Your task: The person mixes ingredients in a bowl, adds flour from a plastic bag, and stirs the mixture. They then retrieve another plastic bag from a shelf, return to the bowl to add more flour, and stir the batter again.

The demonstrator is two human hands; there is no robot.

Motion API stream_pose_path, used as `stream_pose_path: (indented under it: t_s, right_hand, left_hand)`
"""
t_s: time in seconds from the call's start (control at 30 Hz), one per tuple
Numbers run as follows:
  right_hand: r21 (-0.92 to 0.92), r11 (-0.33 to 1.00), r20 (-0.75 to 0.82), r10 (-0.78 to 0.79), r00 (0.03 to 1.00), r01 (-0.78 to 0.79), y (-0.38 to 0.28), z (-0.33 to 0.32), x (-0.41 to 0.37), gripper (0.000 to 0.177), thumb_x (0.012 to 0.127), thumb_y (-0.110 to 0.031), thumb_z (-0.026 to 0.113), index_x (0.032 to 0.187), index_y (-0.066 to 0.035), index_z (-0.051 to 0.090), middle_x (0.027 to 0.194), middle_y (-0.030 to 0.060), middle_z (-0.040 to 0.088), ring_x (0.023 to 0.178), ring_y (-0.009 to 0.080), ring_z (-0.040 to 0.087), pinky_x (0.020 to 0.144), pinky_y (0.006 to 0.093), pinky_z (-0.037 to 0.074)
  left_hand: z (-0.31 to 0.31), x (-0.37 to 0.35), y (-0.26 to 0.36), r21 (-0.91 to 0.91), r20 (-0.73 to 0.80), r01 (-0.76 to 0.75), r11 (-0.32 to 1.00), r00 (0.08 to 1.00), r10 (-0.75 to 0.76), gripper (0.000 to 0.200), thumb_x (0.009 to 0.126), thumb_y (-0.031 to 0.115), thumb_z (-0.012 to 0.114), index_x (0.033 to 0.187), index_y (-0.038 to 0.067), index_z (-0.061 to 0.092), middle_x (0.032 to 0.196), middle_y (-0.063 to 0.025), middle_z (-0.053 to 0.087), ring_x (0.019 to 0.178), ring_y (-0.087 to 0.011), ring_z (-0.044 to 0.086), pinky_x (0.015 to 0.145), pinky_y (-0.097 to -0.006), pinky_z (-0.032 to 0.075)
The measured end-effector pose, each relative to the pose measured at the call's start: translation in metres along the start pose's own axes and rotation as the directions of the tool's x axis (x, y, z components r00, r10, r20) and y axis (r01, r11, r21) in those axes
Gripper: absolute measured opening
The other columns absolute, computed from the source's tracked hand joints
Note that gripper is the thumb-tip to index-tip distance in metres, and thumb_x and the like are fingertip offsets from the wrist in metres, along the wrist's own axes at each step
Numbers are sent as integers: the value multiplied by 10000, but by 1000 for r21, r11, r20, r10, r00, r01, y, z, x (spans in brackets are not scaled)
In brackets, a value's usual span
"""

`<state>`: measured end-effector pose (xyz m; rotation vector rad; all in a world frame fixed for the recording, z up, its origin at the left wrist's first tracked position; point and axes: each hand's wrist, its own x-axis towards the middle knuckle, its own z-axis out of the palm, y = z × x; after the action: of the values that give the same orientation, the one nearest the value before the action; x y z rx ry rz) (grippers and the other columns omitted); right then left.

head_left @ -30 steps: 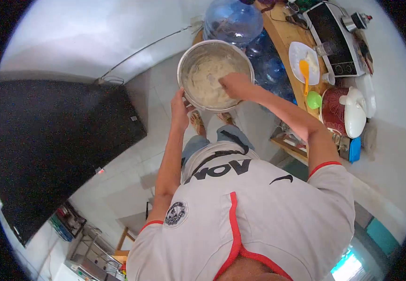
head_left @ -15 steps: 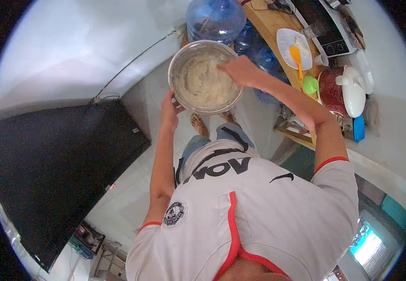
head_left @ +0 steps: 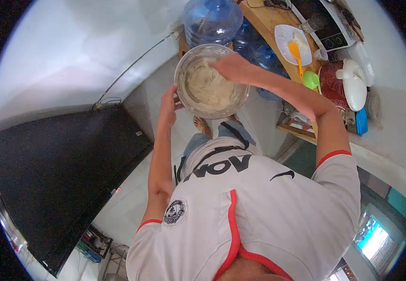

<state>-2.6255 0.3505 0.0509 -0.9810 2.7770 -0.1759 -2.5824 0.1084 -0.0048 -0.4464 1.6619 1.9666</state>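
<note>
Head view, looking straight down: my left hand [head_left: 168, 104] clasps the steel bowl [head_left: 238, 101] at its 9 o'clock rim, thumb toward the wall, and steadies it. The bowl sits at 12 o'clock in the frame, above my feet. My right hand [head_left: 231, 68] reaches in from 1 o'clock, with its fingers down in the pale dough [head_left: 206, 90]; I cannot tell how far they curl. A blue water bottle [head_left: 212, 21] stands just beyond the bowl. At 2 o'clock an orange spatula [head_left: 296, 52] lies on a white plate [head_left: 281, 36].
</note>
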Motion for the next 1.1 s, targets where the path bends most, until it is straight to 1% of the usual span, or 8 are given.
stream_pose_path:
  t_s: [0.1,0.2,0.4,0.63,0.83,0.93,1.03,1.1]
  right_hand:
    - [64,991,-236,126,964,-114,7,-1,20,186,719,-80,553,892,-12,543,706,153,590,681,331,607,552,400,483]
    - [-99,989,-116,99,988,-111,-15,15,31,149,715,-93,562,833,-3,546,714,155,602,668,303,617,542,383,492]
    - [-133,959,74,-242,967,250,-64,11,8,148,728,-96,549,849,-12,541,688,144,595,660,267,627,534,357,501]
    - [-90,991,-209,-111,972,94,-43,-14,29,148,751,-117,518,865,-23,524,677,155,564,649,306,616,504,390,491]
    - [-18,931,141,-359,923,365,-48,24,-8,149,758,-126,509,873,-31,497,724,155,555,615,318,597,496,400,476]
    - [-32,924,87,-377,922,381,-20,7,-8,144,764,-121,503,889,-52,491,795,140,546,689,300,599,519,380,481]
    - [-187,814,-186,-579,794,549,-11,15,14,180,769,-114,496,944,-77,485,875,115,529,782,279,589,549,374,483]
    - [-305,784,-219,-610,762,540,-1,31,30,201,771,-117,492,971,-89,479,893,101,516,815,272,579,562,374,485]
  left_hand:
    - [12,0,4,-9,19,6,1000,1000,-6,393,866,368,415,958,15,562,926,-72,585,766,-178,583,654,-322,496]
    - [21,-3,7,-10,45,-27,1000,999,27,394,866,366,419,964,12,561,932,-75,585,774,-179,584,646,-315,497]
    - [14,6,13,-33,33,-39,999,999,40,400,868,362,421,998,7,551,929,-73,579,782,-183,585,632,-303,501]
    - [12,8,14,-25,61,-23,999,998,24,390,863,371,435,1001,24,549,923,-53,568,758,-179,577,626,-307,501]
    - [4,15,17,60,47,-21,998,999,19,401,862,390,444,996,27,552,945,-60,559,788,-179,569,640,-314,503]
    - [4,8,31,97,29,-6,995,1000,3,421,858,406,454,1003,24,554,962,-69,562,805,-180,572,651,-314,505]
    - [6,5,39,129,103,-33,991,994,20,463,849,432,470,1021,9,546,969,-78,570,816,-183,576,662,-320,505]
    - [8,7,44,176,156,-39,984,988,12,491,845,445,480,1035,-4,539,975,-81,572,822,-186,579,672,-328,504]
